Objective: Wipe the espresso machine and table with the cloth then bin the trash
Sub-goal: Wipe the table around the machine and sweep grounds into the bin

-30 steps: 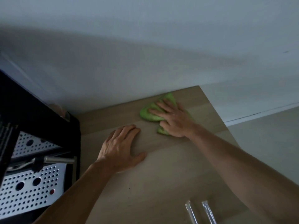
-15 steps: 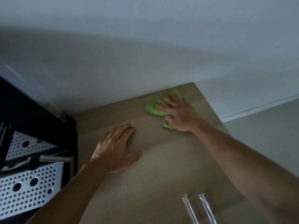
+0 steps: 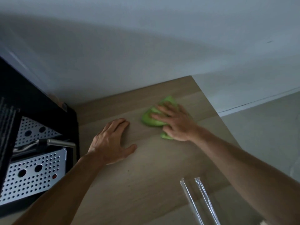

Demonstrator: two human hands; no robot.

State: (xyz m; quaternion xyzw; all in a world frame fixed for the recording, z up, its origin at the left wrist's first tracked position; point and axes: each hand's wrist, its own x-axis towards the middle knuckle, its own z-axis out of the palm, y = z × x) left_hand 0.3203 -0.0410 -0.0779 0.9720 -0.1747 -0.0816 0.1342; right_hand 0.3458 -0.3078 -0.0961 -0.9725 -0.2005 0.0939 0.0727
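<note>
- Against the grey wall: wooden table (image 3: 146,184), its far right corner in view.
- At the table's left side: black espresso machine (image 3: 32,172) with perforated steel plates.
- Beside the machine: left hand (image 3: 112,143), flat on the wood, fingers extended, holding nothing.
- Near the far corner: right hand (image 3: 177,124), fingers spread straight, pressing the crumpled green cloth (image 3: 151,120) onto the table.
- At the near edge: two clear plastic wrappers (image 3: 201,202), side by side.

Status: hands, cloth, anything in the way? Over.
Right hand flat on green cloth, pressing it to table near far corner. Left hand flat on bare wood, empty. Two clear wrappers at front edge.
</note>
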